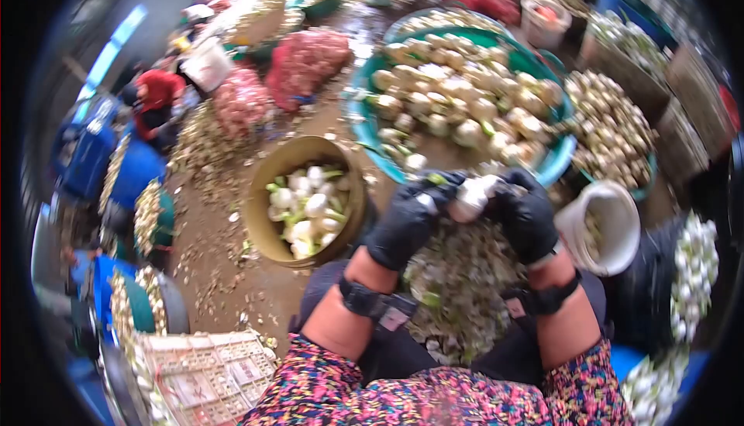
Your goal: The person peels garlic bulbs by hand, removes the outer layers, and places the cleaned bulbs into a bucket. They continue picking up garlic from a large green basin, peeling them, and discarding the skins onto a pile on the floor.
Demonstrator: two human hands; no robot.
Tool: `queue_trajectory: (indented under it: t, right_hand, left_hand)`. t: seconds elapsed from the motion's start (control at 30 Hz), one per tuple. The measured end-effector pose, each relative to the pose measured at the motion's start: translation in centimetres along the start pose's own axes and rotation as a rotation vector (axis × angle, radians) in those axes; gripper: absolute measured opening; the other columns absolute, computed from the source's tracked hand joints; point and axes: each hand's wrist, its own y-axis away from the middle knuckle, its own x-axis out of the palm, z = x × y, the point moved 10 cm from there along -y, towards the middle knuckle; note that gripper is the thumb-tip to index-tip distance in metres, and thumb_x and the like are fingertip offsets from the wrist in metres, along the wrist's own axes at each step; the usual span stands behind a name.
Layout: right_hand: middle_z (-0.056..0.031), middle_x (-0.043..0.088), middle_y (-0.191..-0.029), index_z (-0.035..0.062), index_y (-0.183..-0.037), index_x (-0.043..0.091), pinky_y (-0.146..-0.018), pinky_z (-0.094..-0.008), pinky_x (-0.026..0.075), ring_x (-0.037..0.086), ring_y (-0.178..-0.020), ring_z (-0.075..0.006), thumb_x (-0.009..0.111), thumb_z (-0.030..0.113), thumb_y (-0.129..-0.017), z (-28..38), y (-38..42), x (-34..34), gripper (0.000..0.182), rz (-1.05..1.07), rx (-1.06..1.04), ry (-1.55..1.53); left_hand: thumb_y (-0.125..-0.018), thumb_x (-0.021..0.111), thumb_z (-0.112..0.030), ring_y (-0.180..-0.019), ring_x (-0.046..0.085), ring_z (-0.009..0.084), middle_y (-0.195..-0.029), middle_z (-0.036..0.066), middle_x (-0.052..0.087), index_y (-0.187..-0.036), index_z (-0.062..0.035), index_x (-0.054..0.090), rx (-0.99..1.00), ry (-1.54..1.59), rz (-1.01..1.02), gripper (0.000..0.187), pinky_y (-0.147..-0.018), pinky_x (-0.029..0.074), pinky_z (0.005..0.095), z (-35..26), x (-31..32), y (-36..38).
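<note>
A pale onion (470, 200) is held between my two black-gloved hands, just in front of a teal tub. My left hand (409, 217) is closed on its left side, with a small green bit at the fingers. The fingers of my right hand (524, 215) are closed on the other side, at a white piece of the bulb. Whether either hand also grips a small tool, I cannot make out. Below them, a heap of loose skins (465, 290) lies between my knees. The teal tub (363, 128) holds many brownish, unpeeled onions (453, 97).
At left stands a tan bucket (260, 228) of peeled white onions with green stems. A white bucket (620, 228) sits right. Pink mesh sacks (308, 62), a plastic crate (209, 376) and blue barrels (139, 174) surround me. A person in red (159, 93) is at far left.
</note>
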Motion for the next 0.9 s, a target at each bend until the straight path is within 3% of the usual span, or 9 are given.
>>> queue_trajectory:
  t: [0.13, 0.3, 0.4, 0.57, 0.67, 0.7, 0.77, 0.83, 0.9]
  right_hand:
    - [-0.0043, 0.057, -0.087, 0.0050, -0.094, 0.053, -0.075, -0.0333, 0.055, 0.059, -0.079, -0.0141, 0.056, 0.007, -0.086, -1.0, -0.1, 0.2, 0.008, 0.042, 0.074, -0.371]
    - [-0.0057, 0.057, -0.085, 0.0046, -0.094, 0.052, -0.071, -0.0352, 0.056, 0.059, -0.078, -0.0162, 0.053, 0.003, -0.086, -0.6, -0.4, -1.6, 0.008, -0.042, -0.001, -0.216]
    - [-0.0055, 0.056, -0.080, 0.0045, -0.093, 0.051, -0.068, -0.0356, 0.056, 0.059, -0.072, -0.0170, 0.051, -0.003, -0.082, -0.8, -0.9, -3.3, 0.013, -0.139, -0.006, -0.529]
    - [-0.0077, 0.058, -0.081, 0.0096, -0.094, 0.051, -0.067, -0.0360, 0.056, 0.061, -0.072, -0.0200, 0.048, -0.001, -0.083, 0.8, -0.8, -8.1, 0.016, -0.399, -0.096, -0.431]
    - [-0.0074, 0.059, -0.076, 0.0106, -0.091, 0.054, -0.061, -0.0314, 0.055, 0.062, -0.069, -0.0176, 0.048, 0.000, -0.082, 2.2, -0.3, -9.3, 0.015, -0.449, -0.128, -0.439]
    - [-0.0074, 0.059, -0.076, 0.0106, -0.091, 0.054, -0.061, -0.0314, 0.055, 0.062, -0.069, -0.0176, 0.048, 0.000, -0.082, 2.9, 0.0, -9.4, 0.015, -0.447, -0.131, -0.445]
    - [-0.0057, 0.060, -0.068, 0.0101, -0.084, 0.061, -0.058, -0.0266, 0.051, 0.062, -0.066, -0.0155, 0.048, -0.002, -0.079, 2.2, -0.3, -6.1, 0.019, -0.043, 0.121, 0.227]
    - [-0.0072, 0.062, -0.067, 0.0035, -0.087, 0.067, -0.058, -0.0312, 0.048, 0.060, -0.062, -0.0163, 0.061, 0.014, -0.077, -0.3, 1.1, -2.5, 0.016, 0.355, 0.090, 0.936]
    - [-0.0184, 0.062, -0.075, 0.0019, -0.084, 0.065, -0.066, -0.0387, 0.049, 0.062, -0.070, -0.0305, 0.059, 0.026, -0.074, -3.4, 3.3, -0.8, 0.027, 0.629, 0.249, 1.150]
  left_hand:
    - [-0.087, 0.056, -0.012, -0.090, 0.058, 0.0145, -0.099, 0.006, 0.061, -0.107, 0.0005, 0.061, 0.035, -0.158, -0.042, 0.024, -0.079, 0.047, 0.0270, -1.3, 0.2, -0.1]
    - [-0.081, 0.057, -0.002, -0.095, 0.057, 0.0170, -0.102, 0.009, 0.061, -0.098, 0.0039, 0.063, 0.066, -0.319, -0.045, 0.019, -0.086, 0.044, 0.0298, -1.4, -0.2, -0.3]
    - [-0.079, 0.056, 0.003, -0.096, 0.057, 0.0170, -0.100, 0.009, 0.063, -0.095, 0.0030, 0.063, 0.088, -0.383, -0.025, 0.017, -0.087, 0.044, 0.0304, -1.7, 0.3, -0.1]
    - [-0.075, 0.052, 0.007, -0.099, 0.057, 0.0184, -0.102, 0.009, 0.062, -0.093, 0.0021, 0.063, 0.165, -0.426, 0.010, 0.021, -0.088, 0.045, 0.0307, -2.0, -0.2, 0.1]
    - [-0.072, 0.043, 0.010, -0.099, 0.057, 0.0209, -0.106, 0.012, 0.059, -0.096, 0.0021, 0.061, 0.224, -0.022, -0.047, 0.031, -0.085, 0.047, 0.0316, -3.7, -3.3, 0.4]
    - [-0.073, 0.043, 0.008, -0.098, 0.057, 0.0203, -0.103, 0.012, 0.059, -0.095, 0.0026, 0.060, 0.344, -0.323, -0.171, 0.029, -0.085, 0.048, 0.0324, -6.2, -5.1, 0.9]
    - [-0.075, 0.044, 0.008, -0.094, 0.058, 0.0198, -0.103, 0.012, 0.060, -0.095, 0.0026, 0.061, 0.305, -0.408, -0.328, 0.027, -0.084, 0.047, 0.0315, -9.3, -10.4, 2.5]
    - [-0.073, 0.049, 0.006, -0.093, 0.059, 0.0199, -0.099, 0.012, 0.062, -0.096, 0.0033, 0.062, 0.285, -0.967, -0.349, 0.027, -0.083, 0.046, 0.0301, -11.9, -12.5, 3.1]
    - [-0.073, 0.051, 0.005, -0.091, 0.060, 0.0210, -0.097, 0.013, 0.063, -0.096, 0.0019, 0.063, 0.123, -1.186, -0.307, 0.026, -0.082, 0.047, 0.0309, -11.1, -12.6, 2.6]
